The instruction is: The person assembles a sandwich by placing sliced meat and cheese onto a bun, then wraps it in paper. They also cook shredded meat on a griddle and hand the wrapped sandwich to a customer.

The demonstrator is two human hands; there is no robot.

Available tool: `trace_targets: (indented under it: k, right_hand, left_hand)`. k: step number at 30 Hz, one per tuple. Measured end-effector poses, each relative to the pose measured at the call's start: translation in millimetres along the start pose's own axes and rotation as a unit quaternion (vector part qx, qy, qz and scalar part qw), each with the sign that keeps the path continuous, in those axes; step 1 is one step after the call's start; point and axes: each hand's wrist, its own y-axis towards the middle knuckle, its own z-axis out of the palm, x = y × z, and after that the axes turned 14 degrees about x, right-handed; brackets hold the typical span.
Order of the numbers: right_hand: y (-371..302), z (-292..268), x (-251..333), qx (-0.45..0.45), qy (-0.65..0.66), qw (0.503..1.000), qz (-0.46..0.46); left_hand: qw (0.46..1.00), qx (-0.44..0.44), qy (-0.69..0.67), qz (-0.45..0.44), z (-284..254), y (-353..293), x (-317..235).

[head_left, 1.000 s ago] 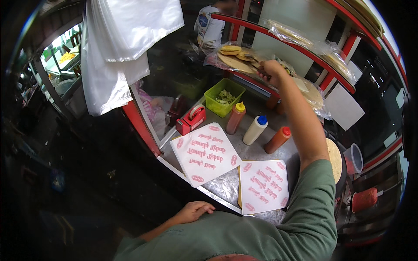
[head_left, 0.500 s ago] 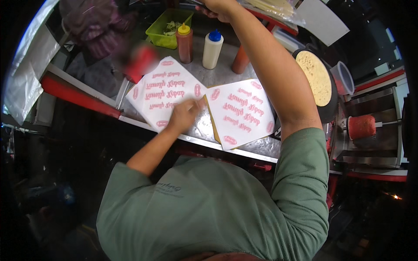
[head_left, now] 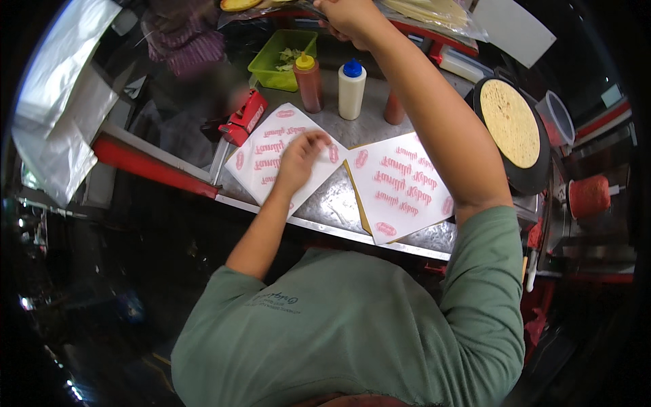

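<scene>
Over the left printed paper sheet [head_left: 254, 163] hovers my left hand [head_left: 300, 159], its fingers loosely bent and apart, with nothing visible in it. The right printed sheet [head_left: 400, 186] lies beside it on the metal counter, brown paper showing at its edge. My right arm reaches far forward across the counter. At the top edge my right hand [head_left: 349, 19] is closed round a thin dark tool [head_left: 313, 8], mostly cut off by the frame. Nearby stand a red sauce bottle [head_left: 309, 88] with a yellow cap and a white sauce bottle [head_left: 351, 95] with a blue cap.
A green tub [head_left: 274, 68] holds shredded greens. Left of the sheets sits a red tape dispenser [head_left: 244, 119]. My arm partly hides an orange-red bottle [head_left: 394, 110]. Flatbread [head_left: 508, 125] lies on a round black griddle [head_left: 532, 178]; a clear tub [head_left: 556, 119] stands beyond.
My left hand has moved up and across the left sheet, from its lower right edge. The whole view has shifted, and the right hand stays far forward, closed.
</scene>
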Motion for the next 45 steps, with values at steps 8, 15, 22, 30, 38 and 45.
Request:
trace_targets:
  k: [8, 15, 22, 30, 38, 45]
  right_hand:
    - [-294.0, 2.9, -129.3, 0.017, 0.014, 0.995, 0.097]
    - [-421.7, 45.0, -187.1, 0.032, 0.003, 0.971, 0.237]
    - [-418.2, -72.9, -82.9, 0.125, -0.255, 0.928, 0.243]
    - [-150.2, -3.3, -50.6, 0.024, 0.004, 0.999, -0.041]
    - [117.4, -9.7, 25.1, 0.128, 0.036, 0.982, 0.137]
    - [113.4, 79.2, -17.1, -0.042, -0.079, 0.994, -0.062]
  left_hand:
    - [0.932, 0.242, 0.25, 0.099, 59.8, -64.8, 18.6]
    - [0.868, 0.322, 0.365, 0.094, 74.3, -64.6, 16.2]
    - [0.862, 0.303, 0.388, 0.119, 71.1, -69.2, 24.0]
    - [0.896, 0.269, 0.319, 0.155, 68.7, -79.5, 35.3]
    - [0.961, 0.227, 0.157, 0.0, -16.1, -158.2, -11.6]
    - [0.998, -0.051, -0.034, 0.0, -94.7, -169.6, -19.9]
